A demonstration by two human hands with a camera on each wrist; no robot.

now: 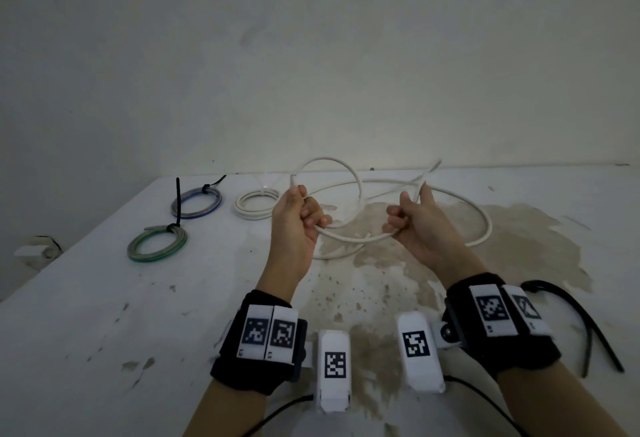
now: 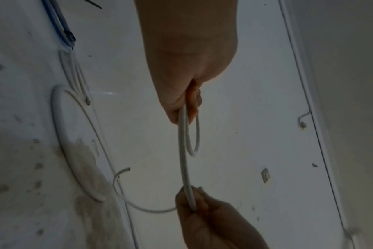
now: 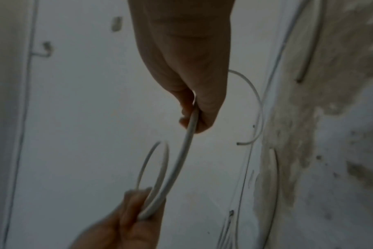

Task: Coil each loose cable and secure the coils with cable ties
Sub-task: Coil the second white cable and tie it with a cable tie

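A long white cable (image 1: 356, 237) sprawls in loose loops over the stained white table (image 1: 104, 315). My left hand (image 1: 299, 216) grips one loop of it, and that loop (image 1: 332, 162) stands up behind the hand. My right hand (image 1: 407, 218) grips the same cable a short way to the right, with the stretch between the hands sagging slightly. In the left wrist view the cable (image 2: 184, 151) runs from my left hand (image 2: 185, 104) down to my right hand (image 2: 194, 205). The right wrist view shows the cable (image 3: 181, 160) passing from my right hand (image 3: 194, 116) to my left hand (image 3: 138, 208).
Three tied coils lie at the back left: a blue one (image 1: 196, 201), a green one (image 1: 157, 245) and a white one (image 1: 255, 203). Loose black cable ties (image 1: 585, 318) lie at the right by my wrist. A wall stands right behind the table.
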